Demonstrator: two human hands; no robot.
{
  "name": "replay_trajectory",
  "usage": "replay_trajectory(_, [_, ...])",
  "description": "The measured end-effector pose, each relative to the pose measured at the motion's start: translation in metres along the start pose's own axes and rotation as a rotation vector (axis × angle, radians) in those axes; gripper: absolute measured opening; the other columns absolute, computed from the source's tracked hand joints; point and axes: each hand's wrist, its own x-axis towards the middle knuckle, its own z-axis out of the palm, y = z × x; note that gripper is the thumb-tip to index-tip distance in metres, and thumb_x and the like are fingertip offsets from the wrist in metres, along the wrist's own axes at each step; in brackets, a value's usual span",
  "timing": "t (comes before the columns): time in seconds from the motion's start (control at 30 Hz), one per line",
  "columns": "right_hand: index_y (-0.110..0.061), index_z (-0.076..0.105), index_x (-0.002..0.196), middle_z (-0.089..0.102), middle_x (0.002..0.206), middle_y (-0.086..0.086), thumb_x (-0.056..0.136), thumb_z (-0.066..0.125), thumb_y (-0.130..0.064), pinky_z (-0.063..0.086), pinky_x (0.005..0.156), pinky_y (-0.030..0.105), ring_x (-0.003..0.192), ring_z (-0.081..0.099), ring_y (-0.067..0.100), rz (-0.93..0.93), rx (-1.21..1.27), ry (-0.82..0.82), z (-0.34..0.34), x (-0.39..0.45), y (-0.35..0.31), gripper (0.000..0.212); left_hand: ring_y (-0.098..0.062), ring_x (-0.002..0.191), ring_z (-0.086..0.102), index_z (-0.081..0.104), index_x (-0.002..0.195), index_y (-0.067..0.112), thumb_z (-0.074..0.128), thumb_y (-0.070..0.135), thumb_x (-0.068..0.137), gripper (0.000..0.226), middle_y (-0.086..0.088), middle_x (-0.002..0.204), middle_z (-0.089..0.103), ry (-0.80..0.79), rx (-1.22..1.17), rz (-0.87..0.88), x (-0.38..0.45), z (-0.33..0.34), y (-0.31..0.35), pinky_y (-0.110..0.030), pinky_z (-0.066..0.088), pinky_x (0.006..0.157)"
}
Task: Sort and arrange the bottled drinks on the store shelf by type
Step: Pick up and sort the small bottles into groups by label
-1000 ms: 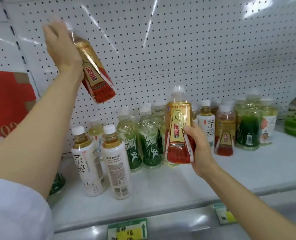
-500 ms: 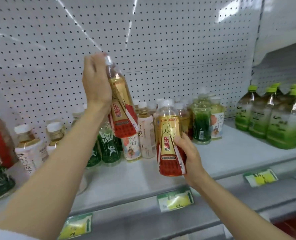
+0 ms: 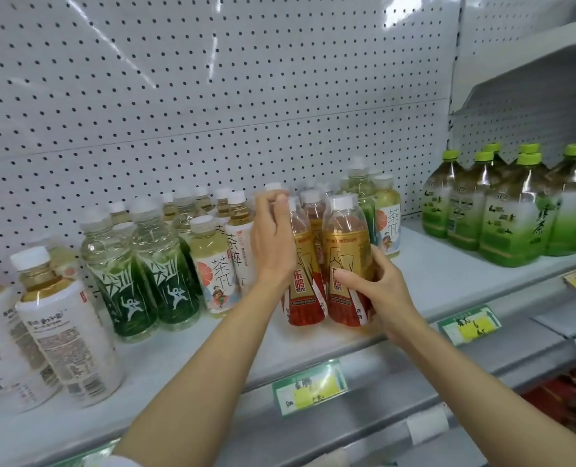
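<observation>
My arms reached up from the bottom of the view to the shelf [image 3: 313,338], and a green and yellow price tag [image 3: 309,385] hung on its front edge just below my hands. My right hand [image 3: 377,291] was curled around the right red-and-gold bottle [image 3: 346,264], thumb across the front of the label and fingers wrapped behind it. My left hand [image 3: 273,241] was closed on the neck and shoulder of the left red-and-gold bottle [image 3: 304,281], which stood touching the right one near the shelf's front edge. Both bottles were upright, their bases on the shelf or just above it; I could not tell which.

Left of those two bottles stood a pale tea bottle with an orange slice on its label [image 3: 212,267], then two green bottles with white figures [image 3: 145,264], then white-wrapped bottles [image 3: 64,335] at the far left front. Behind my hands, more white-capped bottles were crowded against the pegboard wall [image 3: 212,96]. Well to the right of the two bottles, a group of large green-capped tea bottles [image 3: 512,210] stood on the same shelf.
</observation>
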Motion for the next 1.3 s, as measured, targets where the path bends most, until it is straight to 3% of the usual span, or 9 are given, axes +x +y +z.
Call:
replay_trajectory(0.1, [-0.024,0.058,0.128,0.071,0.114,-0.003,0.071,0.084,-0.027,0.057,0.091,0.040,0.105,0.068,0.013,-0.004,-0.078,-0.037,-0.019,0.019,0.009,0.063,-0.005,0.077,0.055,0.054,0.108,0.027,0.033,0.042,0.104,0.026,0.011,0.091,0.060,0.039,0.033,0.045,-0.004,0.023,-0.010,-0.026,0.046,0.071])
replay_trajectory(0.23, [-0.027,0.050,0.134,0.066,0.123,-0.007,0.069,0.084,-0.043,0.053,0.097,0.042,0.112,0.063,0.008,-0.026,-0.208,-0.112,-0.043,0.049,0.020,0.075,0.019,0.089,0.052,0.056,0.113,0.017,0.036,0.029,0.108,0.023,0.023,0.099,0.057,0.082,0.058,0.054,-0.005,0.051,-0.020,0.001,0.033,0.074])
replay_trajectory(0.43, [-0.028,0.032,0.144,0.053,0.136,-0.007,0.083,0.069,-0.043,0.046,0.106,0.043,0.125,0.053,0.008,-0.008,-0.193,-0.319,-0.064,0.074,0.028,0.073,-0.013,0.105,0.053,0.055,0.107,0.024,0.048,0.039,0.099,0.019,0.005,0.109,0.057,0.124,0.162,0.113,-0.005,0.078,-0.026,-0.033,0.046,0.091])
replay_trajectory(0.6, [-0.034,0.016,0.148,0.037,0.144,-0.008,0.090,0.060,-0.046,0.039,0.112,0.042,0.135,0.038,0.006,-0.039,-0.332,-0.496,-0.074,0.083,0.034,0.074,-0.018,0.126,0.043,0.062,0.122,0.023,0.064,0.071,0.074,0.068,-0.001,0.133,0.052,0.083,0.563,0.339,-0.001,0.076,-0.012,-0.003,0.019,0.103])
replay_trajectory(0.73, [-0.032,0.017,0.148,0.041,0.142,-0.011,0.091,0.063,-0.038,0.043,0.109,0.044,0.132,0.043,0.004,-0.059,-0.316,-0.542,-0.078,0.090,0.033,0.073,-0.025,0.121,0.043,0.061,0.133,0.034,0.058,0.079,0.073,0.075,0.006,0.131,0.059,-0.067,0.879,0.429,0.000,0.077,-0.006,-0.033,0.040,0.099])
replay_trajectory(0.87, [-0.031,0.024,0.149,0.048,0.141,-0.009,0.080,0.059,-0.065,0.047,0.106,0.042,0.128,0.050,0.007,-0.058,-0.394,-0.622,-0.082,0.100,0.025,0.084,-0.024,0.122,0.041,0.060,0.134,0.035,0.061,0.074,0.073,0.073,0.006,0.128,0.059,-0.052,0.935,0.324,-0.003,0.073,0.000,-0.032,0.036,0.093])
replay_trajectory(0.93, [-0.027,0.040,0.144,0.056,0.133,-0.009,0.081,0.054,-0.071,0.048,0.103,0.041,0.120,0.055,0.006,-0.098,-0.419,-0.575,-0.089,0.107,0.010,0.079,-0.025,0.124,0.041,0.059,0.136,0.032,0.063,0.071,0.075,0.072,0.004,0.130,0.058,-0.035,0.951,0.315,-0.005,0.071,0.001,-0.036,0.039,0.097])
replay_trajectory(1.1, [-0.019,0.049,0.135,0.055,0.129,-0.002,0.092,0.061,-0.040,0.048,0.100,0.037,0.115,0.054,0.012,-0.435,-0.479,0.001,-0.095,0.151,-0.031,0.050,-0.025,0.126,0.039,0.055,0.137,0.028,0.059,0.071,0.077,0.074,0.003,0.134,0.055,-0.046,0.958,0.316,-0.009,0.070,-0.001,-0.039,0.035,0.103])
replay_trajectory(1.3, [-0.016,0.022,0.150,0.046,0.143,0.008,0.094,0.058,-0.044,0.040,0.097,0.036,0.129,0.047,0.026,-0.328,-0.780,-0.145,-0.060,0.197,-0.032,0.072,-0.028,0.125,0.042,0.054,0.136,0.026,0.054,0.071,0.080,0.072,0.002,0.133,0.056,-0.015,1.035,0.367,-0.012,0.079,-0.003,-0.043,0.040,0.101])
